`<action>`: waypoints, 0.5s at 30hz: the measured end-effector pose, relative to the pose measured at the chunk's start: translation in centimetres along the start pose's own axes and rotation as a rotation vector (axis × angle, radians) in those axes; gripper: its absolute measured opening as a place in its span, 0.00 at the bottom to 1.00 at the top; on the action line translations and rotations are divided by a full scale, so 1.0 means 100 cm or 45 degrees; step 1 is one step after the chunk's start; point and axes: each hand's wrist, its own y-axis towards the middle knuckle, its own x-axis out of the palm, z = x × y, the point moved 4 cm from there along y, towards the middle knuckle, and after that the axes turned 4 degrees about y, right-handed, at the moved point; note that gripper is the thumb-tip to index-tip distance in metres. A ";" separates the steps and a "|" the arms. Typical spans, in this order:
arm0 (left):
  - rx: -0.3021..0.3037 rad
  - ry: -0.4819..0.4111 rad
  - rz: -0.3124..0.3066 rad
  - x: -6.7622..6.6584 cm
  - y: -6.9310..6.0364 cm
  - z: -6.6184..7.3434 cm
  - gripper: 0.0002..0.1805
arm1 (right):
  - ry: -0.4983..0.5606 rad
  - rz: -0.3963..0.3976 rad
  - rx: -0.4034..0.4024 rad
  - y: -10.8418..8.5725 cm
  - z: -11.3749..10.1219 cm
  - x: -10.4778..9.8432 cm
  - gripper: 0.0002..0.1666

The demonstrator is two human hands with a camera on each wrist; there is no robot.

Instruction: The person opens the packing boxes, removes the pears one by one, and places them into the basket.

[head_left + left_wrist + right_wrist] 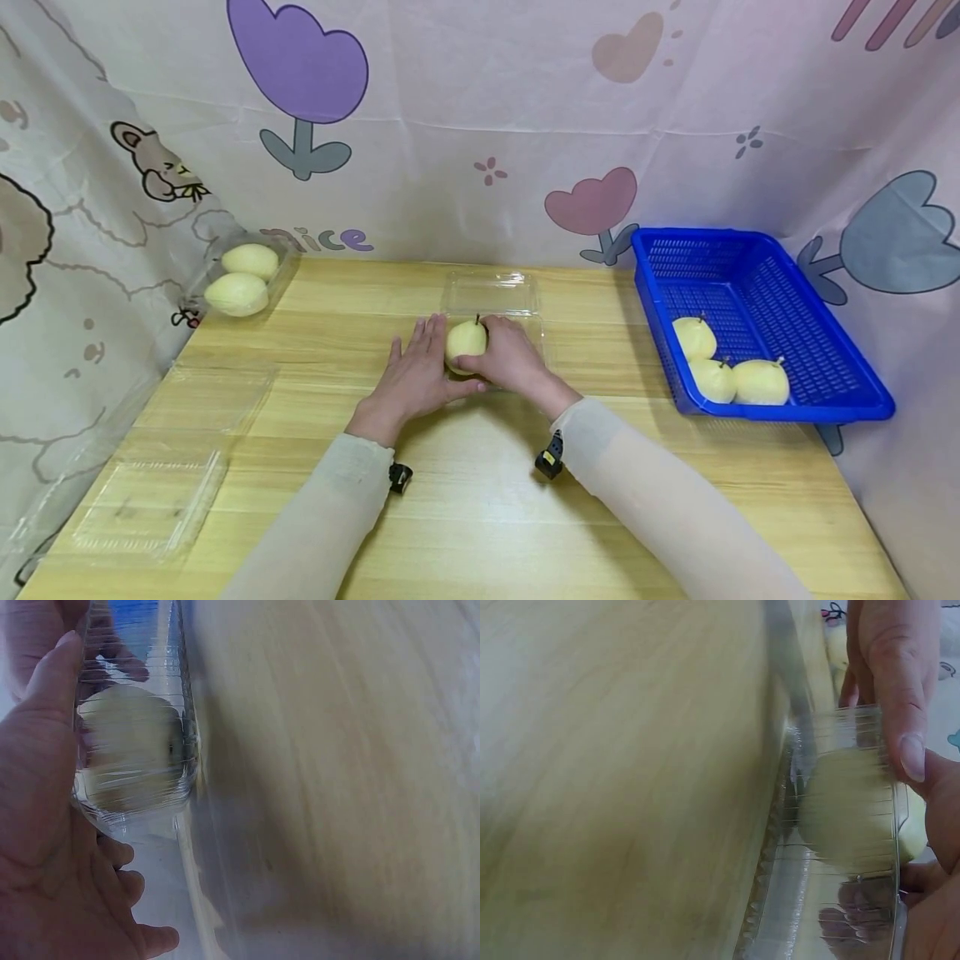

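Observation:
A pale yellow pear [467, 343] with a dark stem sits in a clear plastic clamshell box [534, 333] at the middle of the table. My right hand [513, 357] grips the pear from the right, its thumb across the front. Along the box's left side lie the straight fingers of my left hand [412, 377], with that thumb on the front rim. Through the ribbed front wall, the left wrist view shows the pear [127, 750] low in the box. The right hand's fingertips are partly hidden behind the pear. The raised lid [491, 292] leans away at the back.
A blue basket [652, 308] at the right holds three pears [761, 383]. At the back left stands a clear box with two pears [236, 293]. An open clear clamshell box [150, 500] lies at the front left. Patterned cloth [450, 125] hangs behind the table.

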 end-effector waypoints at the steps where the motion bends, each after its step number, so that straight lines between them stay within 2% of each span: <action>1: -0.001 0.002 -0.003 0.000 0.000 0.000 0.74 | -0.044 0.010 -0.020 -0.001 -0.001 0.000 0.52; 5: -0.004 0.009 -0.007 0.000 -0.001 0.000 0.74 | -0.186 0.087 -0.071 -0.005 -0.003 -0.002 0.49; 9: -0.003 0.005 -0.005 0.000 -0.001 0.000 0.75 | -0.296 0.188 -0.074 -0.008 -0.002 -0.005 0.46; 12: -0.003 -0.004 0.000 0.000 -0.001 0.000 0.75 | -0.332 0.237 -0.062 -0.009 0.002 -0.008 0.44; 15: -0.003 -0.008 0.002 0.001 -0.001 0.000 0.75 | -0.325 0.233 -0.069 -0.009 0.006 -0.010 0.44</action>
